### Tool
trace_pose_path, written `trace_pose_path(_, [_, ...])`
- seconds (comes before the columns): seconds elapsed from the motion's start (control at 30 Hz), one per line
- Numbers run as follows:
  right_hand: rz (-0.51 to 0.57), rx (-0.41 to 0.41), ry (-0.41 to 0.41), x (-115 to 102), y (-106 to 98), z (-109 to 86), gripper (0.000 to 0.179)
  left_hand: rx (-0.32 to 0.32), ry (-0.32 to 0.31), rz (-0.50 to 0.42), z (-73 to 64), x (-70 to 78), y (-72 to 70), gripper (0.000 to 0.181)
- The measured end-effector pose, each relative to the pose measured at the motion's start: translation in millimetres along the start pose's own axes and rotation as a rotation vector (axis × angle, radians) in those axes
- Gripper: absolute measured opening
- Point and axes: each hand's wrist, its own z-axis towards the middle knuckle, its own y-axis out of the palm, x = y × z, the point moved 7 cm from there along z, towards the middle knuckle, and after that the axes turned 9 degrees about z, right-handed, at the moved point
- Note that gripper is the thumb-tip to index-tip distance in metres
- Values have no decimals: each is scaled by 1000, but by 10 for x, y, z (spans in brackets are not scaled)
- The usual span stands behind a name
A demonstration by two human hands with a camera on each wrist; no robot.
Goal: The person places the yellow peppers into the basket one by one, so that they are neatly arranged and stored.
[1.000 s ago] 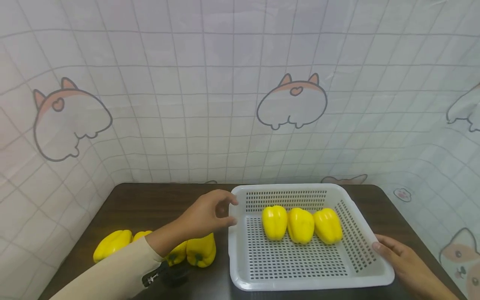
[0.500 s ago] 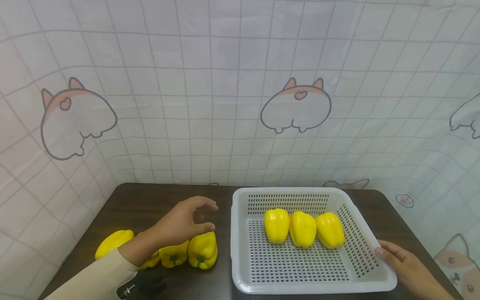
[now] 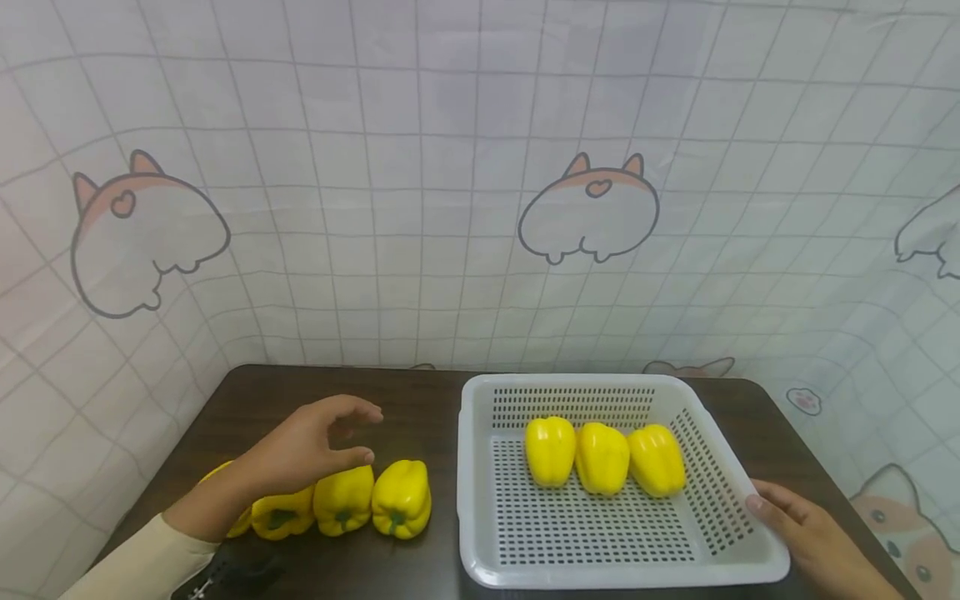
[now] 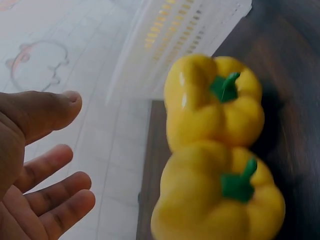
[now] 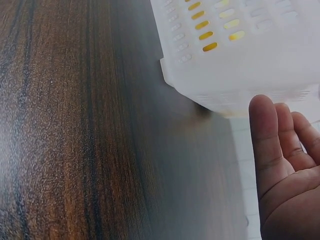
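Note:
My left hand hangs over the dark table, above a row of several yellow bell peppers. Its thumb and fingers are spread apart with nothing between them. Nearest to it in the left wrist view are two bell peppers with green stems, side by side; the row's left end is partly hidden by my forearm. Three more yellow bell peppers lie side by side in a white perforated plastic basket. At the basket's right side my right hand touches the rim, fingers fairly straight in the right wrist view.
The dark wood-grain table backs onto a white gridded cloth printed with cartoon animals, which also runs along both sides. A black wrist strap shows below my left forearm.
My left hand has moved left, away from the basket's left rim to above the loose bell peppers. My right hand stays at the basket's right side; the three bell peppers inside keep their places.

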Motion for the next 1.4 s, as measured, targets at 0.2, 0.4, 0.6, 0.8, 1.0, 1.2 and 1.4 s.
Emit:
trace_pose_path(0.2, [70, -35, -26, -11, 40, -22, 73, 20, -37, 36, -202, -269, -164, 46])
trace_pose_path(0.4, [43, -15, -34, 1, 23, -23, 73, 48, -91, 76, -360, -483, -285, 49])
trace_pose_path(0.6, [14, -3, -28, -25, 15, -6, 74, 77, -139, 99, -496, -648, -360, 50])
trace_pose_path(0.8, [-39, 7, -16, -51, 7, -4, 76, 111, -172, 89, -602, -777, -444, 51])
trace_pose_path(1.0, [-31, -18, -16, -51, 4, 6, 77, 95, -154, 86, -712, -931, -500, 52])
trace_pose_path(1.2, [56, -125, -105, -85, -8, 45, 73, 91, -147, 78, -815, -1109, -544, 50])
trace_pose_path(1.4, [58, -185, -181, -115, -15, 73, 72, 94, -154, 86, -911, -1292, -566, 50])
